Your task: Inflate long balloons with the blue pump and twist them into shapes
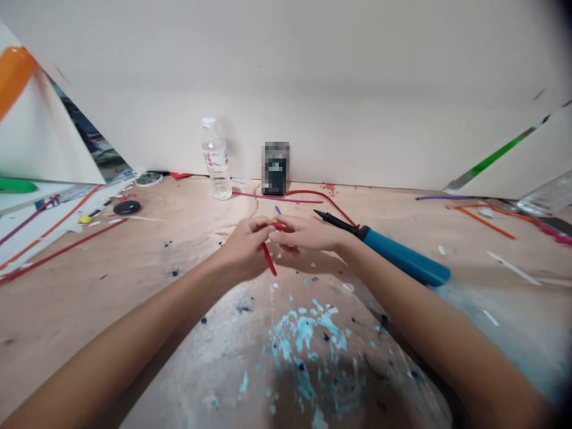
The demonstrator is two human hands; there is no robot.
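Observation:
My left hand [246, 245] and my right hand [310, 233] meet over the middle of the table, fingers closed together. Between them runs a thin, limp red modelling balloon [269, 260]; its flat end hangs below my left hand, and a bit of red shows at the fingertips of my right. The fingers hide the rest of it. Just right of my right forearm lies a blue balloon pump [402, 255] with a black nozzle pointing left. A small purple tip [278, 210] shows behind my hands.
A water bottle [216, 161] and a propped phone [276, 170] stand against the wall. Limp red balloons [295, 199] lie near them, orange ones [485, 222] at right. A black oval object [127, 207] sits left. Blue paint flecks [306, 330] spot the tabletop.

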